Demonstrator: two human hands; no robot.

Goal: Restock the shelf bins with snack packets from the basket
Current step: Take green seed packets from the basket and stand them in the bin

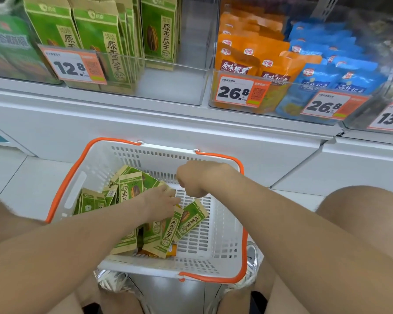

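A white basket (222,223) with orange handles stands on the floor in front of me, holding several green sunflower-seed packets (191,219). My left hand (160,201) reaches into the basket and lies on the pile with its fingers fairly straight, touching the top of a packet. My right hand (191,179) hovers just above it, over the far side of the basket, curled into a fist with nothing visible in it. On the shelf above, a clear bin (168,87) holds upright rows of the same green packets (114,53), with free room on its right side.
A second clear bin holds orange packets (247,62) and blue packets (340,71). Price tags reading 12.8 (72,66) and 26.8 (241,91) hang on the bin fronts. My knees flank the basket. An orange packet (171,251) shows under the green ones.
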